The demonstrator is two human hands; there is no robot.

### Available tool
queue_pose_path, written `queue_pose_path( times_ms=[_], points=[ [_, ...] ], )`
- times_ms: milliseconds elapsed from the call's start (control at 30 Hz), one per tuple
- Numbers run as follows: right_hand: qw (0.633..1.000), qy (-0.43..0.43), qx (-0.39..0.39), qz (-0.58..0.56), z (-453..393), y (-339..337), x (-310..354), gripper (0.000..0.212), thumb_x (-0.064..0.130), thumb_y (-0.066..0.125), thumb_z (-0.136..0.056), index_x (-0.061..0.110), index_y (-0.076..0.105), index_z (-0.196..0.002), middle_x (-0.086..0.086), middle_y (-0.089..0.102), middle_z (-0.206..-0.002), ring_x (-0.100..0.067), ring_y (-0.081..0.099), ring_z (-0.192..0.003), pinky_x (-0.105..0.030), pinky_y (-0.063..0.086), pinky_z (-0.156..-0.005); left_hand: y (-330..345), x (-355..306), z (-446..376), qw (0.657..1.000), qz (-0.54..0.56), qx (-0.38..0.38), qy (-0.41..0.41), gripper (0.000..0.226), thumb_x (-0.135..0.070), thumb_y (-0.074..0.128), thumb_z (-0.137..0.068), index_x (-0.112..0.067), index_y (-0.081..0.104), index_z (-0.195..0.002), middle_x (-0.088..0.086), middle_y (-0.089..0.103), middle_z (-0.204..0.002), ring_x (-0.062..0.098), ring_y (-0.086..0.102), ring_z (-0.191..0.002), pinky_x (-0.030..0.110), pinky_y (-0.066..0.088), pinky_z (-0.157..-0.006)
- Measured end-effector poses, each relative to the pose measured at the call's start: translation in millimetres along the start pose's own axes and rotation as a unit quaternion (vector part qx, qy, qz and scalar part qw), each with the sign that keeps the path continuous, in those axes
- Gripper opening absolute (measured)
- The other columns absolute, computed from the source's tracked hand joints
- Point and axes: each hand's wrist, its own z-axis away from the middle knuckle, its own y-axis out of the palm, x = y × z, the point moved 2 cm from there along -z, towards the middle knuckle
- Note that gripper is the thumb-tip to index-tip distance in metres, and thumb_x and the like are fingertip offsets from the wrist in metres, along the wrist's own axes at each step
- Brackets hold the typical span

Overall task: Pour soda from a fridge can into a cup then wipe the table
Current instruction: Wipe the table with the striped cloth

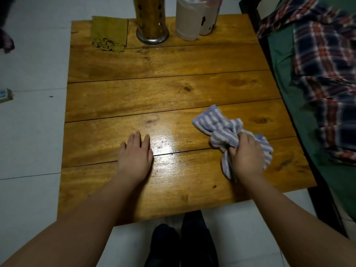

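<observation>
Right hand (247,153) fingers clench the bunched striped cloth (217,124), judged soft and light; left hand (135,153) lies flat, fingers extended, on the table (154,89).

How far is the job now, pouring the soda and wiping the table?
No can or cup is in view, so the pouring cannot be judged. Wiping is in hand: the right hand grips the striped cloth on the wooden table, the left hand lies flat. The far planks may be left.
</observation>
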Motion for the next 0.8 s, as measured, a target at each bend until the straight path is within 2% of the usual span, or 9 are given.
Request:
queue_pose_path(
  times_ms=[133, 300, 400, 533, 600, 667, 733, 800],
  points=[
    [0.998, -0.056, 0.02, 0.023, 9.3, 12.1, 44.4, 0.051, 0.031, 0.056, -0.086, 0.015, 0.037, -0.131, -0.013, 0.045, -0.135, -0.035, 0.037, -0.125, -0.045, 0.035, -0.097, 0.7, 0.7, -2.4, 1.0, 0.015, -0.012, -0.004, 0.051, -0.033, 0.028, -0.099, -0.015, 0.019, -0.146, 0.014, 0.014, -0.156, 0.028, 0.013, -0.143, 0.044, 0.013, -0.115],
    [0.983, -0.162, 0.081, 0.031, 24.7, 28.8, 95.0, 0.052, 0.032, 0.05, -0.092, 0.023, 0.028, -0.138, -0.003, 0.025, -0.152, -0.034, 0.013, -0.141, -0.049, 0.016, -0.112, -5.5, 6.3, -8.4, 0.996, 0.064, -0.058, -0.027, 0.051, -0.021, 0.04, -0.095, -0.004, 0.029, -0.141, 0.019, 0.036, -0.145, 0.033, 0.033, -0.133, 0.045, 0.027, -0.108],
    [0.98, -0.173, 0.094, -0.007, 22.5, 27.5, 98.9, 0.055, 0.031, 0.052, -0.09, 0.025, 0.028, -0.139, -0.002, 0.023, -0.153, -0.032, 0.008, -0.143, -0.05, 0.012, -0.114, -9.7, 10.0, -13.3, 0.987, 0.121, -0.1, -0.036, 0.044, -0.013, 0.044, -0.092, 0.001, 0.04, -0.134, 0.022, 0.049, -0.132, 0.036, 0.044, -0.123, 0.044, 0.034, -0.104],
    [0.973, -0.198, 0.113, -0.049, 24.0, 16.0, 78.5, 0.061, 0.049, 0.05, -0.088, 0.026, 0.028, -0.14, 0.002, 0.023, -0.153, -0.023, 0.008, -0.143, -0.045, 0.01, -0.116, -15.2, -1.8, -19.8, 0.973, 0.188, -0.124, -0.04, 0.038, -0.021, 0.04, -0.096, -0.002, 0.047, -0.128, 0.017, 0.051, -0.13, 0.031, 0.043, -0.123, 0.041, 0.033, -0.104],
    [0.973, -0.195, 0.09, -0.086, 27.2, 7.4, 63.8, 0.056, 0.049, 0.045, -0.09, 0.022, 0.034, -0.138, 0.001, 0.032, -0.149, -0.022, 0.017, -0.141, -0.04, 0.015, -0.115, -17.9, -11.8, -22.6, 0.964, 0.233, -0.124, -0.036, 0.041, -0.028, 0.039, -0.097, -0.005, 0.045, -0.131, 0.014, 0.05, -0.132, 0.028, 0.042, -0.125, 0.039, 0.032, -0.105],
    [0.978, -0.164, 0.029, -0.123, 28.2, -2.1, 48.9, 0.046, 0.041, 0.044, -0.093, 0.017, 0.042, -0.132, -0.003, 0.046, -0.137, -0.023, 0.033, -0.133, -0.038, 0.027, -0.108, -20.1, -21.6, -26.2, 0.956, 0.271, -0.115, -0.021, 0.047, -0.036, 0.038, -0.096, -0.009, 0.042, -0.134, 0.012, 0.047, -0.137, 0.026, 0.039, -0.128, 0.039, 0.031, -0.107],
    [0.986, -0.094, -0.016, -0.135, 26.4, -9.8, 35.5, 0.039, 0.033, 0.046, -0.094, 0.011, 0.046, -0.127, -0.007, 0.054, -0.125, -0.024, 0.042, -0.121, -0.035, 0.035, -0.098, -21.8, -29.7, -30.3, 0.953, 0.289, -0.088, -0.009, 0.055, -0.044, 0.038, -0.095, -0.011, 0.037, -0.139, 0.01, 0.042, -0.142, 0.025, 0.036, -0.132, 0.041, 0.03, -0.109],
    [0.993, -0.02, -0.015, -0.118, 23.4, -12.2, 25.3, 0.039, 0.032, 0.047, -0.094, 0.006, 0.047, -0.123, -0.012, 0.054, -0.12, -0.027, 0.045, -0.114, -0.036, 0.038, -0.092, -22.0, -36.2, -34.6, 0.954, 0.294, -0.057, 0.003, 0.062, -0.05, 0.04, -0.092, -0.014, 0.031, -0.142, 0.009, 0.037, -0.146, 0.025, 0.032, -0.134, 0.043, 0.029, -0.11]
  ],
)
